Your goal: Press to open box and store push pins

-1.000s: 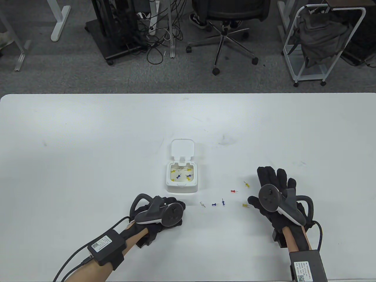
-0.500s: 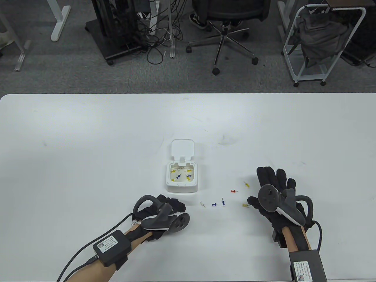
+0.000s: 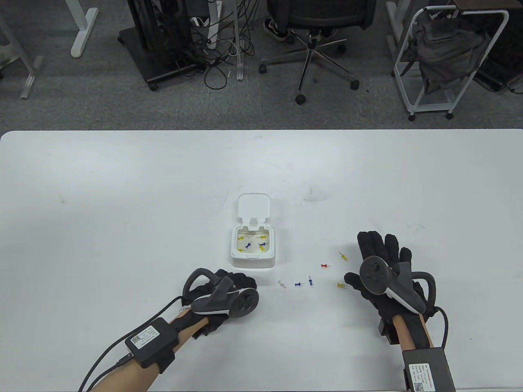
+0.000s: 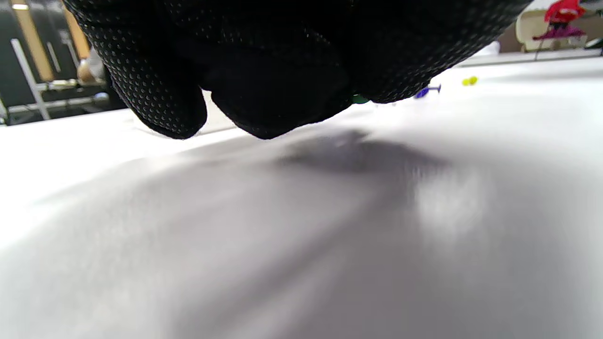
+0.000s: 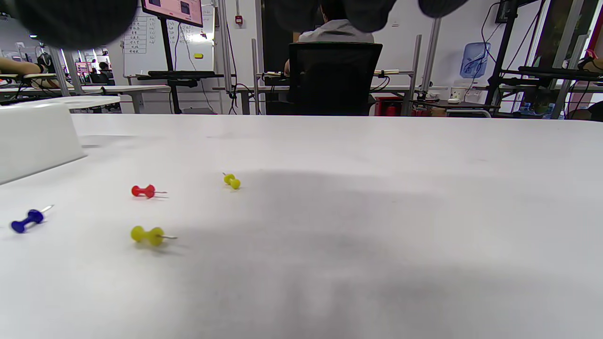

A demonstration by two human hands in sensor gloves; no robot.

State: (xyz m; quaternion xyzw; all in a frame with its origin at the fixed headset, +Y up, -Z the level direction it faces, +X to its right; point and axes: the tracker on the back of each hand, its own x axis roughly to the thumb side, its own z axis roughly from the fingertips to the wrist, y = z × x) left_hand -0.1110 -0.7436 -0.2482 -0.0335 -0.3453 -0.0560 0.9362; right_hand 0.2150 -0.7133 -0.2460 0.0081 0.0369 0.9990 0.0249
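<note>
The white box (image 3: 252,261) stands open at the table's middle, its lid (image 3: 254,206) tipped back, with several yellow and blue pins inside. Loose pins lie to its right: a clear one (image 3: 282,284), two blue ones (image 3: 299,284), a red one (image 3: 325,266) and two yellow ones (image 3: 343,256). My left hand (image 3: 244,284) is in front of the box with its fingers (image 4: 264,103) curled together just above the table; I see no pin in them. My right hand (image 3: 363,258) lies flat with fingers spread, right of the red pin (image 5: 142,191) and yellow pins (image 5: 146,235).
The white table (image 3: 122,196) stretches wide on all sides of the box. Beyond its far edge are an office chair (image 3: 314,24), a white cart (image 3: 449,61) and desk legs with cables. The box's side (image 5: 33,141) shows at the left of the right wrist view.
My left hand rolled its wrist, shifted slightly toward me and right, then came back near the box's front. My right hand, the box and the pins have not moved.
</note>
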